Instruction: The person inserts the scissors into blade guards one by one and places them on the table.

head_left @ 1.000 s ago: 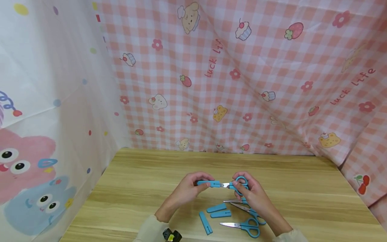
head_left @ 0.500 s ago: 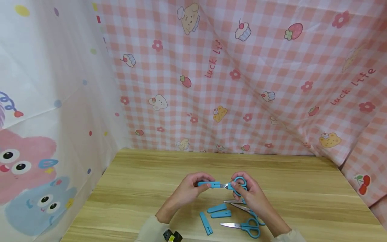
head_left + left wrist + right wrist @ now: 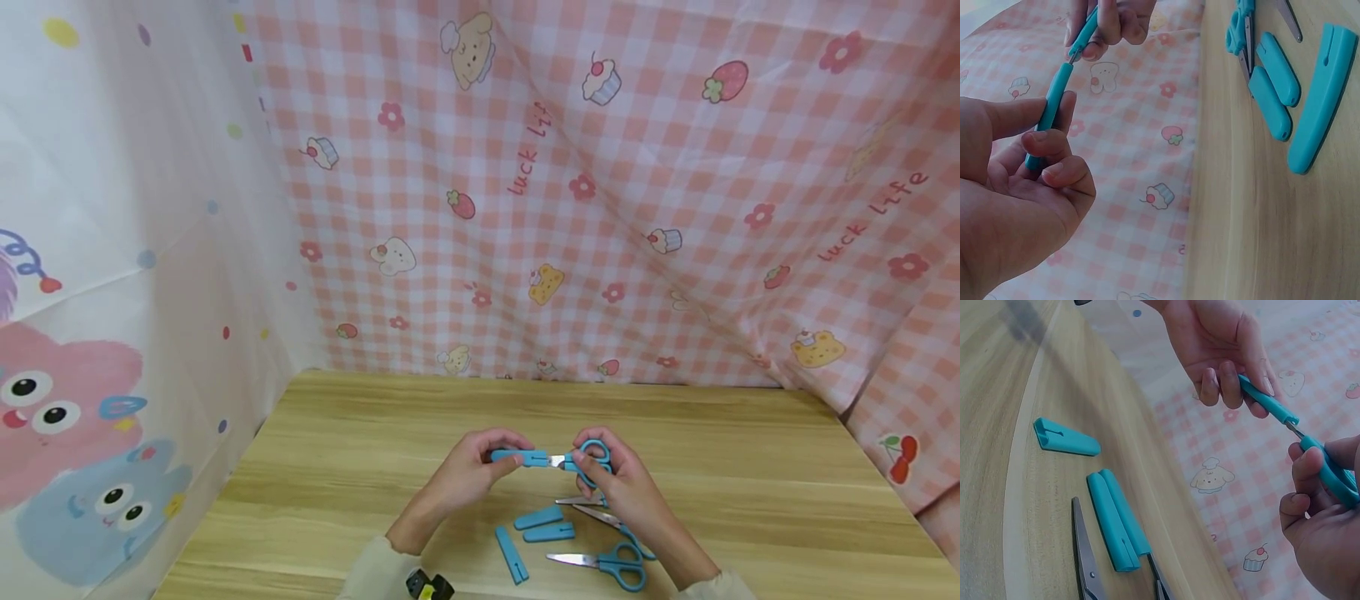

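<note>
Above the table, a pair of blue-handled scissors (image 3: pixel 567 461) points leftward, with the front of its blades inside a blue blade cover (image 3: pixel 529 457). A short stretch of metal shows between cover and handles. My left hand (image 3: pixel 467 473) pinches the cover between thumb and fingers. My right hand (image 3: pixel 628 479) grips the scissors by the handles, thumb on the near side. In the left wrist view the cover (image 3: pixel 1055 97) lies in line with the scissors. The right wrist view shows the bare bit of blade at the cover's mouth and the handle loops (image 3: pixel 1330 475) between right-hand fingers.
Below the hands lie several loose blue covers, one (image 3: pixel 512 554) set apart from a pair (image 3: pixel 548 532). Uncovered scissors (image 3: pixel 621 566) lie to their right, with more scissors (image 3: pixel 597 514) partly hidden under my right hand. A checked cloth (image 3: pixel 480 208) hangs behind the wooden table (image 3: pixel 337 467).
My right hand has shifted slightly left with the scissors, so a little less blade shows outside the cover. My left hand stays nearly still. The things on the table have not moved.
</note>
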A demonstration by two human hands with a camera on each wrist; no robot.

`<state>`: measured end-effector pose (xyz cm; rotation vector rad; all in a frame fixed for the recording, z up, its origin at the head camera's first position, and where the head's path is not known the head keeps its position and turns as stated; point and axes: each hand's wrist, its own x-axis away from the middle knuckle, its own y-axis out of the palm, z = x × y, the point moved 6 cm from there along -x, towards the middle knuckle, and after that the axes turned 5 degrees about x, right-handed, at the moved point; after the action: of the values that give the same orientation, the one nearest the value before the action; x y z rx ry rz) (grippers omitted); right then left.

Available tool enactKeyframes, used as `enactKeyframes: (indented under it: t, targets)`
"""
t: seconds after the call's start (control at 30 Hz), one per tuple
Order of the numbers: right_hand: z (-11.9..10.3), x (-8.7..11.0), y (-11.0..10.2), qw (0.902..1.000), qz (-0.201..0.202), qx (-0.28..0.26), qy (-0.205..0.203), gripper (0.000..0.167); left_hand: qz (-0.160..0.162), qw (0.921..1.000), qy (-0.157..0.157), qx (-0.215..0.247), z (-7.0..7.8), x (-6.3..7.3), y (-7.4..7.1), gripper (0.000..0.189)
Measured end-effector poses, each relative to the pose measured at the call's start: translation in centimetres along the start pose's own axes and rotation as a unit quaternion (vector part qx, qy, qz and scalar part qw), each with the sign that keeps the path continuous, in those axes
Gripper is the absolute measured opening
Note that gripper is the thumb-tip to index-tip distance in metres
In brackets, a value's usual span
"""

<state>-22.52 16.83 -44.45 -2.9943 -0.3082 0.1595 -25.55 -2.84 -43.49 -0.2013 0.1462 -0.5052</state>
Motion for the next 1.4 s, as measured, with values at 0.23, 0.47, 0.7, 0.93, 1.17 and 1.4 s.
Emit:
enactKeyframes:
  t: [0.23, 0.47, 0.7, 0.93, 1.17, 1.4]
  targets:
    - [0.14, 0.06, 0.07, 0.9999, 0.009, -0.002, 0.014, 0.016, 0.003, 1.0, 0.005, -0.007, 0.12, 0.05, 0.11, 0.015]
    - [0.06, 0.12, 0.11, 0.9999, 0.008, 0.001, 0.01, 0.016, 0.006, 1.0, 0.001, -0.006, 0.09, -0.03, 0.18, 0.014]
    - [-0.06, 0.17, 0.26, 0.9999, 0.01, 0.006, 0.01, 0.016, 0.0, 1.0, 0.002, -0.004, 0.23, -0.05, 0.23, 0.015]
    - [-0.13, 0.15, 0.32, 0.9999, 0.012, 0.006, 0.007, 0.016, -0.004, 1.0, 0.004, -0.003, 0.19, -0.03, 0.21, 0.015]
    - [-0.15, 0.23, 0.39, 0.9998, 0.01, 0.011, 0.01, 0.016, -0.015, 0.9999, 0.004, 0.001, 0.01, 0.03, 0.26, 0.016]
    - [-0.17, 0.26, 0.48, 0.9998, 0.014, 0.012, 0.01, 0.019, -0.011, 0.9999, 0.007, -0.002, 0.02, 0.11, 0.34, 0.014]
